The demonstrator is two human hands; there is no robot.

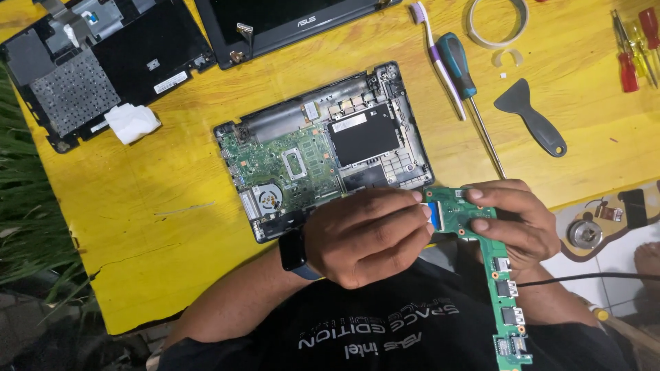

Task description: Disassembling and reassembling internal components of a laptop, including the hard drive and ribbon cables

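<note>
My right hand (519, 223) grips the top end of a long narrow green circuit board (500, 271) with several ports along its edge, held over my lap. My left hand (368, 233), with a dark watch on its wrist, pinches a flat blue-tipped ribbon cable (432, 211) at the board's connector. Just beyond my hands, an opened laptop base (323, 148) lies on the yellow table (151, 206), showing a green mainboard, a fan and a black drive.
A black keyboard cover (96, 62) with a white tissue (132, 122) lies at the far left, a laptop screen lid (289, 24) at the top. A screwdriver (467, 93), toothbrush (436, 55), tape roll (498, 20), black scraper (533, 120) and red screwdrivers (636, 48) lie on the right.
</note>
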